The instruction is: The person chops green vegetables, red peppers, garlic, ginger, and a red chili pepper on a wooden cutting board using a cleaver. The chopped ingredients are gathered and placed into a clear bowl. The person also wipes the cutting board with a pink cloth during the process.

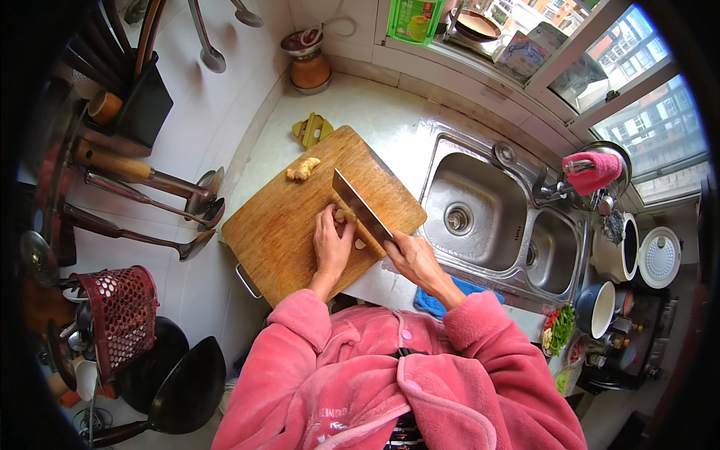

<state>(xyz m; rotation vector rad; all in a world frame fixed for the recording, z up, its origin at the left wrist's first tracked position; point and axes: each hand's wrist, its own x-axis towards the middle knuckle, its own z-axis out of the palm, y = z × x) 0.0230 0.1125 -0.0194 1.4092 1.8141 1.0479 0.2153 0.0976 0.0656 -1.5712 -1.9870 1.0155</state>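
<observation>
A wooden cutting board [281, 225] lies on the counter. My left hand [333, 239] holds a piece of ginger root [341, 215] down on it near the board's middle. My right hand [415, 260] grips the handle of a cleaver [361, 203], whose broad blade stands just right of the ginger. A pale cut slice [360, 243] lies on the board below the blade. Another knob of ginger root [304, 169] rests near the board's upper left edge. Whether the blade touches the held piece cannot be told.
A double-bowl steel sink [478, 208] is right of the board. A blue cloth [433, 304] lies at the counter's front edge. Behind the board sits a yellow-green plastic object [313, 130]. Ladles [197, 244] hang on the left wall, and a plate of cut vegetables [558, 332] stands at right.
</observation>
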